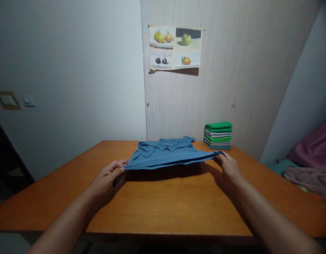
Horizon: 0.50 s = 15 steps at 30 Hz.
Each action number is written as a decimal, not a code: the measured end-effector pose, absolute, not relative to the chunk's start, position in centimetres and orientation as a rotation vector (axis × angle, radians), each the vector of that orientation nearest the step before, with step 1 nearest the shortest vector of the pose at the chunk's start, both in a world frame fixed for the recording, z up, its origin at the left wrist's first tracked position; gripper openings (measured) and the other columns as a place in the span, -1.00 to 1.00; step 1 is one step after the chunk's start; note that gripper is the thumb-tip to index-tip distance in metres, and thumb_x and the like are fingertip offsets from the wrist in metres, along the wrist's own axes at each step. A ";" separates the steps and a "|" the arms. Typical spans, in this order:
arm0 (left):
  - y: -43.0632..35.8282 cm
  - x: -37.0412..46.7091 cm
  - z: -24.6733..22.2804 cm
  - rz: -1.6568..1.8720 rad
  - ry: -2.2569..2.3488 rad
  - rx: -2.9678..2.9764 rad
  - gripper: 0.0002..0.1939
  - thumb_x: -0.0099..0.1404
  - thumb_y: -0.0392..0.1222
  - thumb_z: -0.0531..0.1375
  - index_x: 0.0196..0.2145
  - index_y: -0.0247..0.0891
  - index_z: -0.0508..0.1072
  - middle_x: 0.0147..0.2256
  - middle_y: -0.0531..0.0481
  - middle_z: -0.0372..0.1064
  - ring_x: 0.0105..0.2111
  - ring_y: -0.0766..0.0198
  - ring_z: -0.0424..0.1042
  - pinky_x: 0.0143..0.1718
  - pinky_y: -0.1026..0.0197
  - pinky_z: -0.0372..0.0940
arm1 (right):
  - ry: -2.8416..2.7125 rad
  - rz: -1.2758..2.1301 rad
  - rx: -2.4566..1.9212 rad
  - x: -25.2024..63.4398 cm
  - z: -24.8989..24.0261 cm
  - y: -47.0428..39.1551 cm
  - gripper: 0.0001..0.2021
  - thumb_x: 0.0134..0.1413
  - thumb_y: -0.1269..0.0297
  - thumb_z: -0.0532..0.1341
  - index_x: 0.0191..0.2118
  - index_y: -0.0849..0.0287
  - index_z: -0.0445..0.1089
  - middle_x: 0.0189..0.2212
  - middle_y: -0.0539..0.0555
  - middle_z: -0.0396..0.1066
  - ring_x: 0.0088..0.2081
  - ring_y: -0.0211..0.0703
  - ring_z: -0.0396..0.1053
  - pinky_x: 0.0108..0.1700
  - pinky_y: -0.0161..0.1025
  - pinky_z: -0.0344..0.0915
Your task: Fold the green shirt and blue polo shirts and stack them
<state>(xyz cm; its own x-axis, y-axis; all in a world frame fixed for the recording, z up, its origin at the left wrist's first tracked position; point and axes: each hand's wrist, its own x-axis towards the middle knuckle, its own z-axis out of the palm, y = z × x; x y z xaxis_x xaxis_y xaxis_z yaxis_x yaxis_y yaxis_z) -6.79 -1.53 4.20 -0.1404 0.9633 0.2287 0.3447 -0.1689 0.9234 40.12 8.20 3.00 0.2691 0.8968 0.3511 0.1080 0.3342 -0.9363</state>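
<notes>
A blue collared shirt (165,156) is spread over the far middle part of the wooden table, its collar toward the wall. My left hand (111,173) pinches the near left corner of the shirt's edge. At the opposite corner, my right hand (227,165) grips the same edge between thumb and fingers. Between both hands the near edge is stretched taut and lifted off the table, casting a dark shadow below. The far part of the shirt rests on the tabletop, with the sleeves lying beside the collar.
A stack of folded green, grey and blue clothes (218,135) stands at the table's back right. The wooden table (163,211) meets the wall, where a fruit picture sheet (175,48) hangs. Crumpled fabrics (308,180) lie off the table at right.
</notes>
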 end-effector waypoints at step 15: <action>-6.5 -5.3 7.9 0.492 1.129 1.632 -0.64 0.25 0.17 0.22 -0.29 -0.19 0.40 -0.39 0.03 0.37 -0.36 0.22 0.35 -0.30 0.22 0.23 | -1.142 1.461 -1.081 45.9 3.7 -1.1 -0.49 0.12 -0.24 0.15 -0.21 0.15 0.52 -0.61 0.04 0.38 -0.50 -0.05 0.40 -0.32 -0.07 0.39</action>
